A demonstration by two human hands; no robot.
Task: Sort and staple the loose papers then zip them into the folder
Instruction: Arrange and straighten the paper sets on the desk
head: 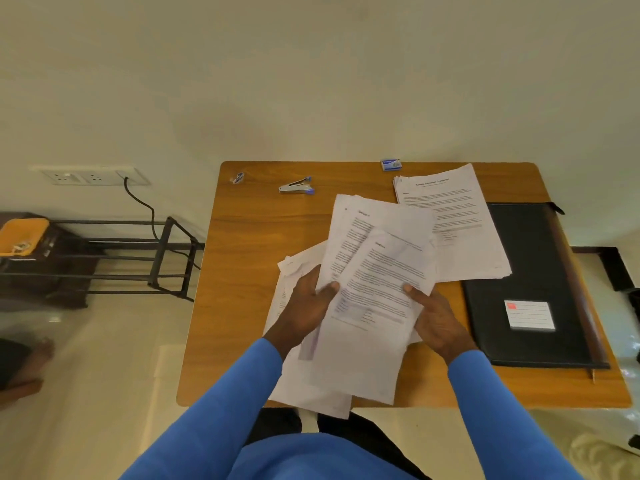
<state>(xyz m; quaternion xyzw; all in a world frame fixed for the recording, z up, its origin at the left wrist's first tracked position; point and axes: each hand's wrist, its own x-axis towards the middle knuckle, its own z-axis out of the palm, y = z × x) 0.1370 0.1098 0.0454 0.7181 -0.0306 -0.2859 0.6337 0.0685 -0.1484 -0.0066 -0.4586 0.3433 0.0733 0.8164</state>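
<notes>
Above the near half of the wooden table [242, 306] I hold a fanned bunch of printed papers [374, 271]. My left hand [308, 306] grips their left edge, thumb on top. My right hand [436, 320] grips the front sheet at its right edge, thumb on the print. A second stack of papers [457, 216] lies flat at the back right, partly over the black zip folder [533, 271]. The folder lies shut along the right side and has a white label with a red mark. A silver and blue stapler [297, 186] sits at the back, apart from both hands.
A small blue box of staples [391, 164] lies at the table's far edge. A small blue and white object [238, 178] sits at the back left corner. Left of the table stand a black metal rack [138, 258] and a wall socket with a cable. A bare foot [38, 351] rests on the floor.
</notes>
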